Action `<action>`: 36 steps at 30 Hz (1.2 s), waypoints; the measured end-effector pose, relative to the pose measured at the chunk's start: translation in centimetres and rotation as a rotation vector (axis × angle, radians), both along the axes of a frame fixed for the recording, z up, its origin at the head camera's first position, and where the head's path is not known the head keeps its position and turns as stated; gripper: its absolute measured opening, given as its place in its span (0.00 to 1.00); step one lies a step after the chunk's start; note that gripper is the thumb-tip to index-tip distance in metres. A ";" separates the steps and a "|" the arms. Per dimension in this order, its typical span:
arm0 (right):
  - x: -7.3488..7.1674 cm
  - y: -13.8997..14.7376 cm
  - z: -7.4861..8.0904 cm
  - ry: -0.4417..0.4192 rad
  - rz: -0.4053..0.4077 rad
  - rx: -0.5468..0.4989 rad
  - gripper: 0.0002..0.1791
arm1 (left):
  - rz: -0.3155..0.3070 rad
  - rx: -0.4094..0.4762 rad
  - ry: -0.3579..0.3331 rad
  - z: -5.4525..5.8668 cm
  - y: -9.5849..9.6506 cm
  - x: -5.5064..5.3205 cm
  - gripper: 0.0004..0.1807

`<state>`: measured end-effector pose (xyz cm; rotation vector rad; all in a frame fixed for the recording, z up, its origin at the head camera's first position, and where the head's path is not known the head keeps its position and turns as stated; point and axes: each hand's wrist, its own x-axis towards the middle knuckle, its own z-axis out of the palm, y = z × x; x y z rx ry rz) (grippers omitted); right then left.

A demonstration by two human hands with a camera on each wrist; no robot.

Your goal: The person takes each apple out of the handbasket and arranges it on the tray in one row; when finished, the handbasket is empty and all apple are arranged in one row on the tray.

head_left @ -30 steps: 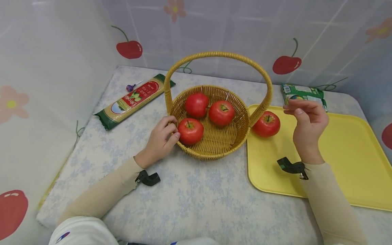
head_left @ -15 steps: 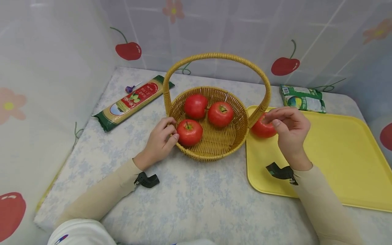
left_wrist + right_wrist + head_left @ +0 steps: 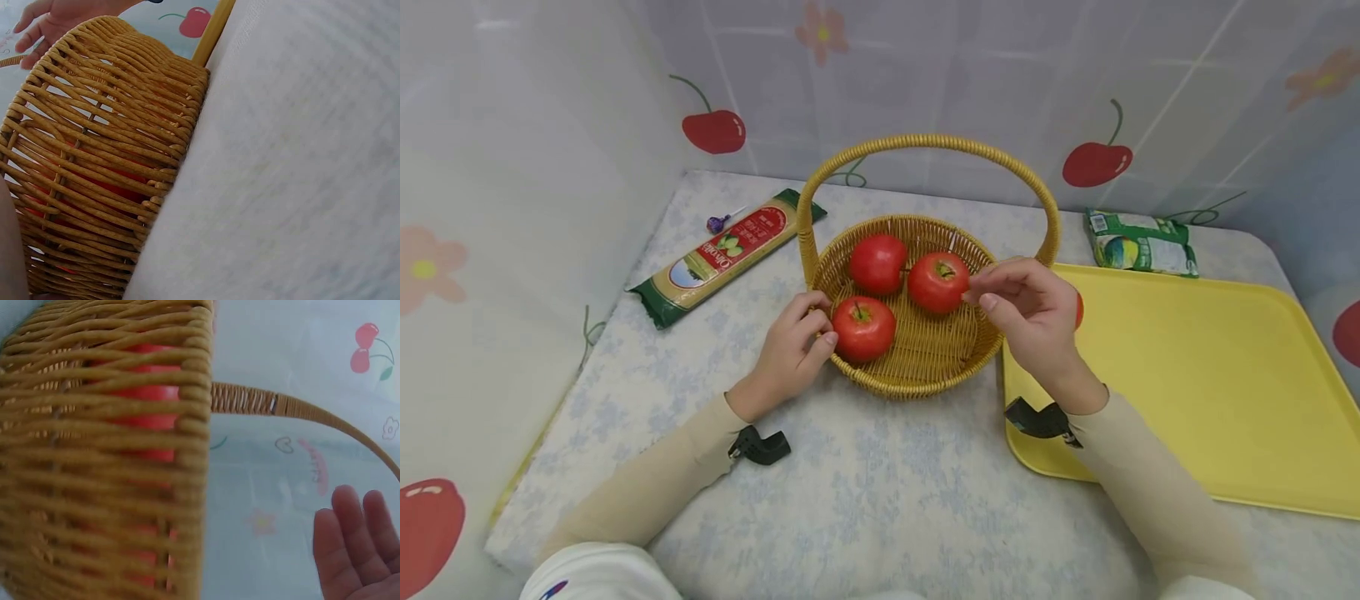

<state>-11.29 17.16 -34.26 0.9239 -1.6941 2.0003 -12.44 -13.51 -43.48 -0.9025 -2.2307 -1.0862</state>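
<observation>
A yellow wicker basket with a tall arched handle holds three red apples: one at the back, one on the right and one in front on the left. My left hand grips the basket's left rim, fingers bent over it beside the front apple. Above the right rim hovers my right hand, holding nothing, its fingers loosely bent. Its fingertips lie near the right apple in the head view; contact cannot be told. Behind this hand, another red apple shows only a sliver.
A yellow tray lies right of the basket. Beyond its far edge is a green packet. To the left lie a long pasta packet and a lollipop. Patterned curtains stand behind and at both sides.
My right hand has moved left from over the tray to the basket's right rim, covering most of the apple on the tray. The left hand has stayed at the left rim.
</observation>
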 end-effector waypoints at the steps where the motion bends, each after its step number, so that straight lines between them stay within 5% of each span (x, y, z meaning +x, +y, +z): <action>1: -0.1 -0.3 0.0 -0.023 -0.007 0.028 0.08 | -0.001 0.003 -0.001 0.0 0.0 0.0 0.30; 8: -0.8 -2.5 0.2 -0.166 -0.083 0.226 0.10 | -0.008 0.013 -0.002 -0.1 0.1 -0.1 0.30; 21: -2.2 -5.7 0.2 -0.385 -0.104 0.366 0.12 | -0.011 0.013 -0.001 -0.2 0.1 -0.1 0.30; 36: -2.4 -7.6 -0.9 -0.494 0.003 0.574 0.21 | -0.003 0.004 -0.015 0.1 0.0 0.1 0.31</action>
